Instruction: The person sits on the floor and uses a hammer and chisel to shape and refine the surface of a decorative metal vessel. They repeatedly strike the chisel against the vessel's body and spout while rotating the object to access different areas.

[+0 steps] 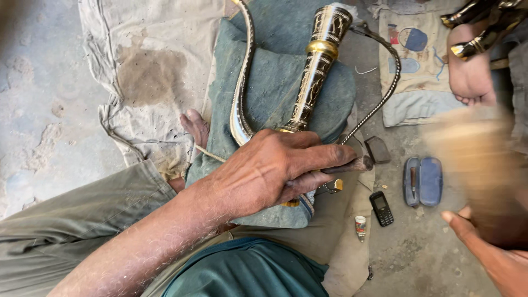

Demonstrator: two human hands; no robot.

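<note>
My left hand (269, 170) is closed around a short dark metal punch (355, 164) whose tip sticks out to the right. The hand rests at the lower end of a long black-and-gold engraved handle piece (318, 71), which lies on a teal cushion (275, 82) across my lap. A curved, metal-edged strip (240, 93) arcs along the cushion's left side. At the lower right, my right hand (487, 239) grips a tan object (473, 159), too motion-blurred to name.
A braided cord (388, 77) loops right of the cushion. On the concrete floor lie a small phone (381, 208), a glue tube (360, 226), an open blue case (422, 180) and a dark block (378, 148). Another person's foot (470, 77) rests on a patterned mat (410, 82).
</note>
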